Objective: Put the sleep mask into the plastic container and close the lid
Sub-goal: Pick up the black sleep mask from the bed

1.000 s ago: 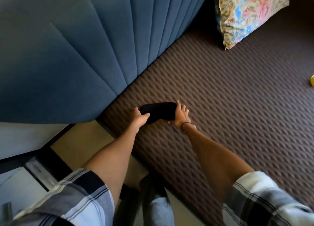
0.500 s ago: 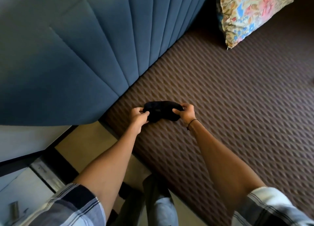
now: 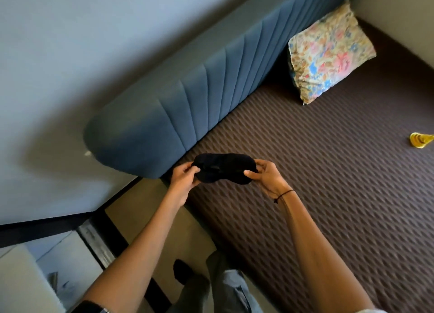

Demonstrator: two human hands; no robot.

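Note:
A black sleep mask (image 3: 224, 168) is stretched flat between my two hands, lifted above the near corner of the bed. My left hand (image 3: 184, 177) pinches its left end and my right hand (image 3: 266, 177), with a thin black cord at the wrist, pinches its right end. No plastic container shows in this view.
The brown textured mattress (image 3: 328, 183) fills the right side, bounded by a blue padded headboard (image 3: 187, 101). A floral pillow (image 3: 328, 56) lies at the far end. A small yellow object (image 3: 420, 140) sits at the right edge. My legs stand on tan floor (image 3: 169, 232) beside the bed.
Both hands have raised the mask off the mattress and pulled it out flat between them. The camera has tilted up, showing more wall and headboard.

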